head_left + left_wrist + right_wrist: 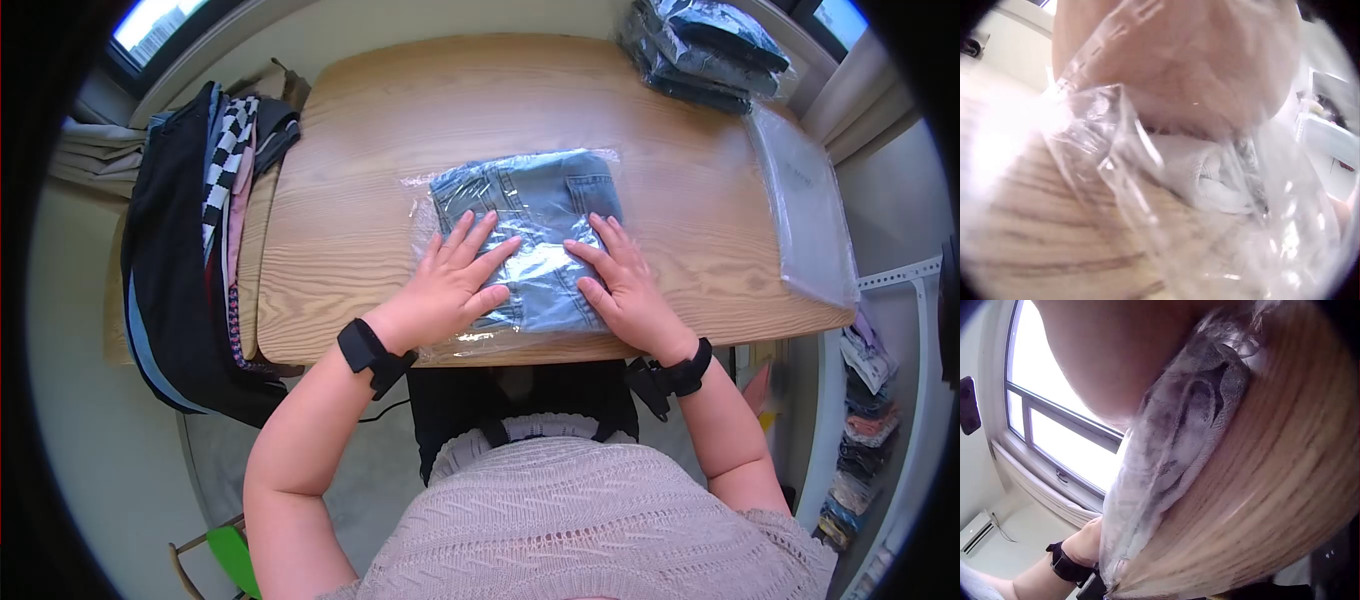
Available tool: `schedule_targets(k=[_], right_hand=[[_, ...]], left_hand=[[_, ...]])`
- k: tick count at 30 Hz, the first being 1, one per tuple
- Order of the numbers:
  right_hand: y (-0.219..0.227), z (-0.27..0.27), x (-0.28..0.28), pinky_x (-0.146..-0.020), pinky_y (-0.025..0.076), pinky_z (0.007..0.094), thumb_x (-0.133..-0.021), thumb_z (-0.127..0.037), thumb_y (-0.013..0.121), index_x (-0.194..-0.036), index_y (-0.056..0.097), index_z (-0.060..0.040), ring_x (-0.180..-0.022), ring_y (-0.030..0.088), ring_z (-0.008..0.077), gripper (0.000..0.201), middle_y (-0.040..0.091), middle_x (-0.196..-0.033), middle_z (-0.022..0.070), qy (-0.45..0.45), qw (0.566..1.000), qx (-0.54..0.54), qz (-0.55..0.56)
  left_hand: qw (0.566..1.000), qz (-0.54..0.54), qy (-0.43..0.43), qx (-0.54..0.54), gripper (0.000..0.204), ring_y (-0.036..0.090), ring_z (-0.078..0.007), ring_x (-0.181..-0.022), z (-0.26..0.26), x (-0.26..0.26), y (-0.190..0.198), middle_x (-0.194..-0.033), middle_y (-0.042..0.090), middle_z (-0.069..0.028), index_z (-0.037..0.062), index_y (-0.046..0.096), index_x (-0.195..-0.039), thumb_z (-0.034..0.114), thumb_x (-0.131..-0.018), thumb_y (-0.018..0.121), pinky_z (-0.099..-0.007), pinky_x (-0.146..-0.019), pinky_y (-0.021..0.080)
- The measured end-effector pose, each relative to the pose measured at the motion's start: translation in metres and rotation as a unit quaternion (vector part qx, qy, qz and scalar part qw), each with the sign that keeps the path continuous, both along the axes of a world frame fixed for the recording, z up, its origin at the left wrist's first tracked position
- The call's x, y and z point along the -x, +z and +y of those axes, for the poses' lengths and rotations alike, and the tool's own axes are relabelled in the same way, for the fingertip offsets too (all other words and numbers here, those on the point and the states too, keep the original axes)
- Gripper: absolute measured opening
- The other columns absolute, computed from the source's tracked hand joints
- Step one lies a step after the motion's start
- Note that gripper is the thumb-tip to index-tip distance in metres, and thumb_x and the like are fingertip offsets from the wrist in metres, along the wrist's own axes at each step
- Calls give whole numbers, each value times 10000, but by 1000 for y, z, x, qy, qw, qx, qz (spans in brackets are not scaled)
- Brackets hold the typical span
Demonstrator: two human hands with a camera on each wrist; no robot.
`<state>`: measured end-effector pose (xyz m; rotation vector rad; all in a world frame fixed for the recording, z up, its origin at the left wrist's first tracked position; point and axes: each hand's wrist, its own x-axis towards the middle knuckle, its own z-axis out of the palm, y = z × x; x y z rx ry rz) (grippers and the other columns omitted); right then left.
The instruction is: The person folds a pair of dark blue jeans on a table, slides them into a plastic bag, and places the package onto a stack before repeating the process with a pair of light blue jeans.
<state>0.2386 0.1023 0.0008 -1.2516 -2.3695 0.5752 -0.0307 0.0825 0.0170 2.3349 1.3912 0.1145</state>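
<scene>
Folded light-blue jeans (545, 215) lie in a clear plastic bag (425, 215) at the table's front middle. On the left part of the bag rests the left hand (455, 275), fingers spread and straight. The right hand (627, 285) lies flat on the right part, its fingers also extended. Loose clear film (1129, 181) hangs below the left palm in the left wrist view. From the right wrist, the bagged denim's side (1175, 425) shows under the palm, against the wood.
Several bagged garments (705, 55) are stacked at the table's back right, above flat clear bags (805, 205) along the right edge. A pile of dark and patterned clothes (175, 250) lies at the left. Shelving (915, 330) with folded clothes stands right.
</scene>
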Motion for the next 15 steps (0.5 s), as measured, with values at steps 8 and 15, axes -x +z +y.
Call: schedule_targets(k=[8,15], right_hand=[[3,2,-1,-1112,151,535,-947,-375,452,-1344,473,-226,-1395,206,348,424,285,-1488,137,6,1000,0,-28],[23,-28,0,-1102,165,537,-947,-396,453,-1369,447,-186,-1382,255,316,472,304,-1482,132,-20,986,-151,-63]], left_hand=[[999,-22,-9,42,563,-40,-355,-1431,6,5,-1,-1556,41,-150,210,248,-1476,445,-972,335,-523,-1126,16],[1000,-16,-23,3,581,-8,-348,-1434,7,7,6,-1556,59,-148,218,243,-1478,469,-964,345,-512,-1130,55]])
